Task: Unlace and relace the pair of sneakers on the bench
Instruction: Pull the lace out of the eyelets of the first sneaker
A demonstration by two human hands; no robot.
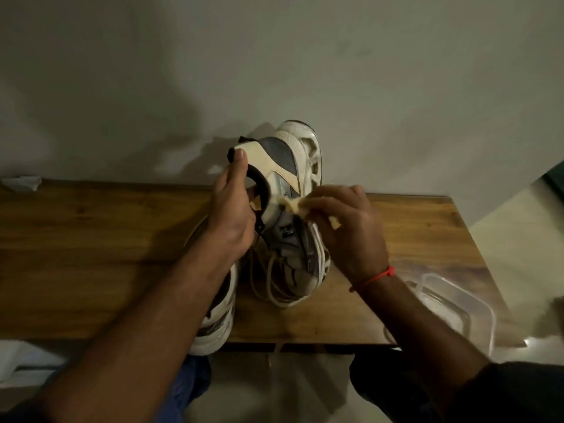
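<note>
Your left hand (233,209) is wrapped around the heel of one sneaker (287,193), standing it toe-down near the middle of the bench (91,239) so it stays put. Your right hand (345,227) pinches the lace (297,206) at the top holes, likely to pull it through. The other sneaker (218,319) lies at the front edge, waiting.

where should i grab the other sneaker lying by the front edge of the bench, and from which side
Probably by the heel end, coming in from the bench's front edge. The second sneaker lies flat on the bench with its white-soled end overhanging that edge. The left hand, holding the tilted-up sneaker, hides its far end, so only the near end is free.
</note>
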